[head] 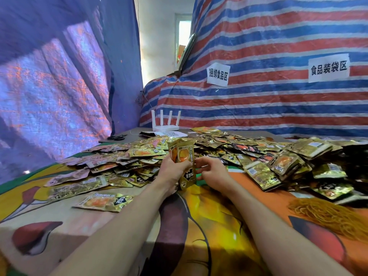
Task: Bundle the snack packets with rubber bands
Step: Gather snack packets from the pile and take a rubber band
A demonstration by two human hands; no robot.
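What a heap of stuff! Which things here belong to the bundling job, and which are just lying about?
For the job: held packets in the left hand, right hand beside them, loose packet pile, rubber bands.
Lying about: white router, scissors, printed sheet.

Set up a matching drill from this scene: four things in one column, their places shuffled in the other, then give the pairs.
Things:
1. router
2. rubber bands
3. held packets
4. paper signs

Places:
A. taped on the striped tarp
B. heaped on the cloth, lower right
C. upright in the grip of the left hand
D. farthest back, antennas up

Pairs: 1-D, 2-B, 3-C, 4-A
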